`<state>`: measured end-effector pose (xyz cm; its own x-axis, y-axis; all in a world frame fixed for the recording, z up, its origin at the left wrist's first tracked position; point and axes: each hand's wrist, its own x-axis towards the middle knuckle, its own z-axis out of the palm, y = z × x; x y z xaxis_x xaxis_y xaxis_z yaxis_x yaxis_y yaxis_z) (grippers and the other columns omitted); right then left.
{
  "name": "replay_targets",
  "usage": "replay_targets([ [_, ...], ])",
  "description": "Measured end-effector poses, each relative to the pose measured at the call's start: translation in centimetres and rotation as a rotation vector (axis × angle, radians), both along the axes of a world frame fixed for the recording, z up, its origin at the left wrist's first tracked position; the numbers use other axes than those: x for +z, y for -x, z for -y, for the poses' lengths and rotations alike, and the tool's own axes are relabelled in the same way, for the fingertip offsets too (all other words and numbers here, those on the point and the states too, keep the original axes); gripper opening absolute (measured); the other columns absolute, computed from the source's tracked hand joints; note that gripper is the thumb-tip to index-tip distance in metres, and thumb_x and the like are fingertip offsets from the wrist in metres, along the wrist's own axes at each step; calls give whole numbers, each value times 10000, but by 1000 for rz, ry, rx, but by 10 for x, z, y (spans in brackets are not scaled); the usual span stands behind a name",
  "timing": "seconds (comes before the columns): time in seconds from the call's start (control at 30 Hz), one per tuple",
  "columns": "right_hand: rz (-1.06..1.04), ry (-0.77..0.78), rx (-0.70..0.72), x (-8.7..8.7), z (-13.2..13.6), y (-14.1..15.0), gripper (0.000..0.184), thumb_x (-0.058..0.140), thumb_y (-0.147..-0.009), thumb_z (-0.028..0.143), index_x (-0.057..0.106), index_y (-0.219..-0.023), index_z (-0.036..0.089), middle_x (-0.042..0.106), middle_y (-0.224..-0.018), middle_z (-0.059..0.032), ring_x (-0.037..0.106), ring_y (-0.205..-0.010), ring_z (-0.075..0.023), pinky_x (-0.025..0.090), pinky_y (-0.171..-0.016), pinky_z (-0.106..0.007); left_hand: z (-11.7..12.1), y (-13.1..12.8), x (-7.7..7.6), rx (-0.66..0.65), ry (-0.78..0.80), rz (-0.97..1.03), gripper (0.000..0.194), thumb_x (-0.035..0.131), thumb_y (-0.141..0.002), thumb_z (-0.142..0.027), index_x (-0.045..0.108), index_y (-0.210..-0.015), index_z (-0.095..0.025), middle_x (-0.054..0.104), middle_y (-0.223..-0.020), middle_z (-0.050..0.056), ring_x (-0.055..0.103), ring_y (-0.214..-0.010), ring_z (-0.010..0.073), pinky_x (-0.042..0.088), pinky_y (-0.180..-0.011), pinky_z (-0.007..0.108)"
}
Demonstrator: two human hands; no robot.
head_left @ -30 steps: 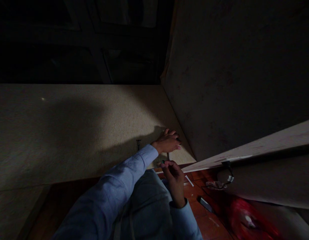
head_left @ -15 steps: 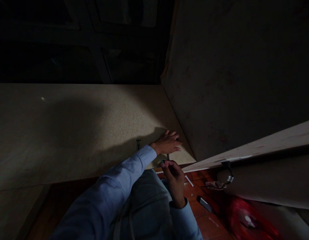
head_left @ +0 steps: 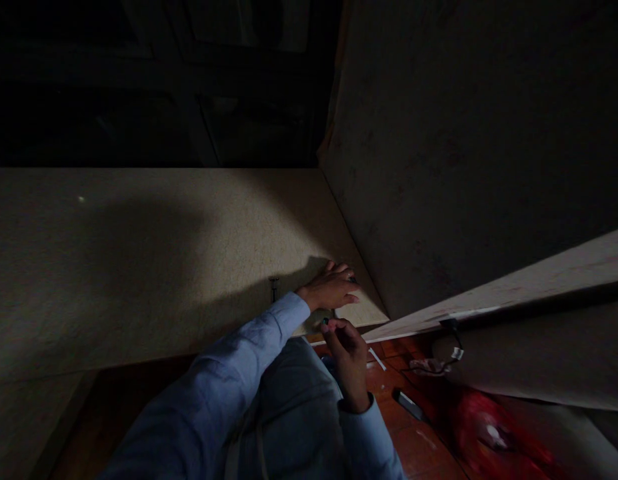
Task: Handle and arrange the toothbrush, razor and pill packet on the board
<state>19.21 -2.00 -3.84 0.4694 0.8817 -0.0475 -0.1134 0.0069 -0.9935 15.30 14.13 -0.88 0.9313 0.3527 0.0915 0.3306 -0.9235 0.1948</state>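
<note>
Pale stone-like slab is met by a patterned wall in dim light. Across the slab the left arm is extended from the lower left, its left hand turned palm down near the wall, fingers slightly spread and bent; whether anything is gripped beneath them cannot be told. By the right hand, raised at the slab's front edge, a small green object is pinched between thumb and fingertips. A dark slim item is seen on the slab beside the left cuff.
</note>
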Motion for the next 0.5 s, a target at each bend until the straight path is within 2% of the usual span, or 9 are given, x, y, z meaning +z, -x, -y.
replay_targets([
  [0.2,-4,4,-7,-2,1,-1,251,764,-790,424,683,-798,187,615,-723,3,550,-665,-145,455,-620,-260,2,2,3,35,37,54,348,558,-976,-421,651,-1242,-216,644,-1303,92,494,-1266,266,351,-1016,443],
  [0.33,-20,14,-2,-4,2,-3,264,758,-799,438,681,-808,186,630,-735,-6,557,-672,-151,455,-619,-264,-1,12,4,59,61,121,433,627,-937,-413,612,-1313,-200,633,-1338,84,496,-1275,256,364,-1036,425],
  [0.5,19,11,-30,-3,2,-5,249,765,-798,424,685,-813,188,649,-766,-13,589,-734,-168,482,-683,-280,-3,27,-5,37,104,141,410,715,-858,-486,710,-1186,-239,659,-1316,67,511,-1268,257,377,-1065,425],
])
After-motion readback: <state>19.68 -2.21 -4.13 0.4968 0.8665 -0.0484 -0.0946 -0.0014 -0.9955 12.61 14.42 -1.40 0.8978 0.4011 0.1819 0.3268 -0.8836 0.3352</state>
